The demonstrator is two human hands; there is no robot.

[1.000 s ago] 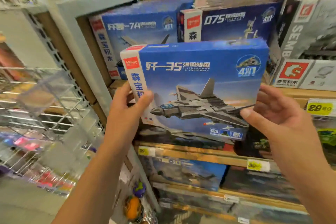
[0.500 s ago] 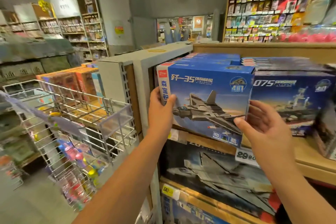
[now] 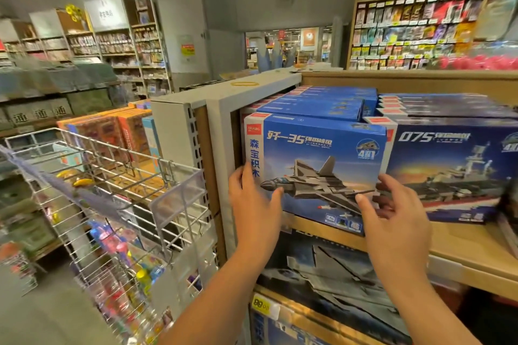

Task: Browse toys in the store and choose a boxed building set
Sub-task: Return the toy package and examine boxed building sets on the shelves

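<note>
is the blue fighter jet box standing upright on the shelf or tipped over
Upright. The fighter jet box stands on the wooden shelf, front outward, beside the ship box.

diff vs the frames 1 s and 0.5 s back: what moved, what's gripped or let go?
The fighter jet box went from held out in front of the shelves to standing on the wooden shelf, beside the warship box. The left hand still touches its left edge, thumb on the front. The right hand has opened, fingers spread at the right edge. The stacked boxes behind stayed put.
</note>
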